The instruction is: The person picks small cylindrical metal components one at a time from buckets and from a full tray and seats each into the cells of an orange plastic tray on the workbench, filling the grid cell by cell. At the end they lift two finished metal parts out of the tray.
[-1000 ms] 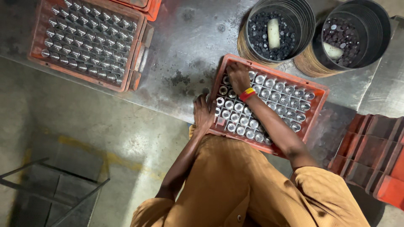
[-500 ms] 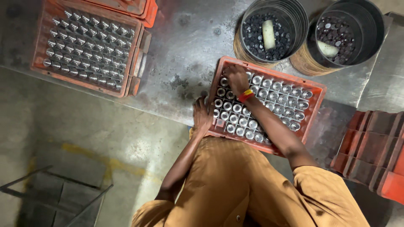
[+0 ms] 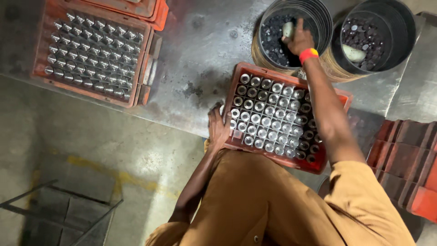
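An orange crate (image 3: 339,98) with a grid of shiny metal cylinders lies on the metal table in front of me. My left hand (image 3: 218,130) rests on the crate's near left edge, fingers spread on it. My right hand (image 3: 299,40), with a red wristband, reaches into the left black bucket (image 3: 318,13) of small dark parts. Its fingers are curled near a pale scoop (image 3: 287,29) lying in the bucket; whether it grips anything is unclear.
A second black bucket (image 3: 400,32) with dark parts and a pale scoop stands to the right. Another orange crate (image 3: 43,54) of pointed metal pieces sits far left on the table. Stacked orange crates (image 3: 409,173) stand at the right; a metal frame (image 3: 54,214) is on the floor.
My right hand has left the crate's top corner and moved up into the left bucket. The left hand has stayed on the crate's edge.
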Demonstrator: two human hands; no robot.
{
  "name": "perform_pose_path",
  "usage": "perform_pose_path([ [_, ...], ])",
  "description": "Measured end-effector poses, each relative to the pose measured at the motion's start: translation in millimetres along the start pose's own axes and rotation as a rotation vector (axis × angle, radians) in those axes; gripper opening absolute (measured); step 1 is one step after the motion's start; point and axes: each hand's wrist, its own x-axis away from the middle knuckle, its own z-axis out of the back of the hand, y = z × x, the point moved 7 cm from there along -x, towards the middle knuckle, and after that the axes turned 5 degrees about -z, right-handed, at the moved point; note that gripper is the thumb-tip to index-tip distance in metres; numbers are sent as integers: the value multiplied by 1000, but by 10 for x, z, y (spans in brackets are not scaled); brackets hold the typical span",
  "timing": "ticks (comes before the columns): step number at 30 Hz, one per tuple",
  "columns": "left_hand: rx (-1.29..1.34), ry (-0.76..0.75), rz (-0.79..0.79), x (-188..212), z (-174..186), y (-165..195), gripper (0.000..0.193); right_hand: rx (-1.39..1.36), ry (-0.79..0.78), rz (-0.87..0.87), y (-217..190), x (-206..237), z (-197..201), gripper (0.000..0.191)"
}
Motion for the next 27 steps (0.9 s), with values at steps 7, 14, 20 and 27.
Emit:
perform_pose_path([
  [7, 2, 44, -38, -19, 28, 35, 57, 116, -124, -83, 48, -151, -197, 96],
  [14, 19, -22, 40, 8, 1, -16, 56, -1297, -79, 108, 392, 398, 387, 83],
  [20, 24, 10, -20, -197, -5, -24, 54, -2044, -74, -30, 936, 1600, 174, 69],
  [27, -40, -99, 24, -534, -219, -28, 61, -1888, 72, -88, 1169, 2923, -244, 66],
])
